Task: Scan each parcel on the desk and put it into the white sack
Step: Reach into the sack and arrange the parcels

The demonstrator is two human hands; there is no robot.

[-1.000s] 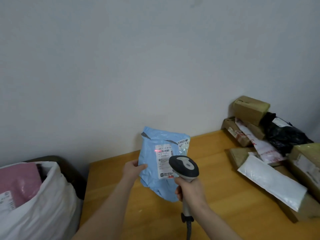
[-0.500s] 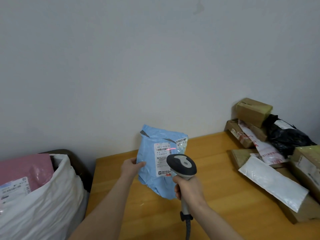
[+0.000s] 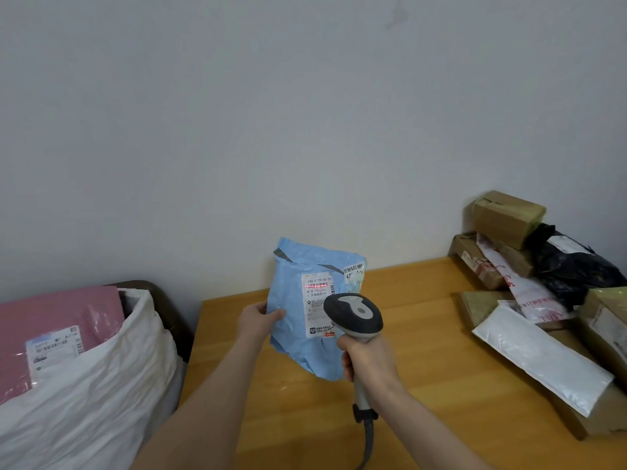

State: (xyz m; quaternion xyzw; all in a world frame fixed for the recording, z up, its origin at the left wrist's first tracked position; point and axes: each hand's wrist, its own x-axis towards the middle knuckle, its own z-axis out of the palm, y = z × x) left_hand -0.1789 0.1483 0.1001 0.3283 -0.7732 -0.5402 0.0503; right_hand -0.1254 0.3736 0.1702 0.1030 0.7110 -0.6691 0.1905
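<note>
The blue parcel [image 3: 305,347] is being held upright above the desk [image 3: 424,300], in front of the wall, with its white label [image 3: 317,305] facing the camera. A red line of light [image 3: 316,286] is lying across the barcode near the top of the label. Above it a row of figures is showing, roughly "042", then "714-00" and "011"; the lines of Chinese print lower down are too small to read. A second sticker [image 3: 354,270] is sitting at the parcel's top right corner, its print blurred.

The left hand [image 3: 259,318] is pinching the parcel's left edge, thumb on the front and fingers behind, with the forearm reaching up from the lower edge of the view. The right hand [image 3: 368,362] is gripping the handle of the scanner [image 3: 353,318], fingers wrapped round it, and the scanner's dark head is pointing at the label just beside it; its cable is hanging down past the wrist.

The white sack [image 3: 101,395] is standing to the left of the desk, with a pink parcel [image 3: 57,317] sticking out of its mouth and showing a label too blurred to read. On the right of the desk a white padded envelope [image 3: 543,357], a mailer with red print [image 3: 524,288], a black bag [image 3: 573,266] and a brown box [image 3: 507,213] are lying piled together.
</note>
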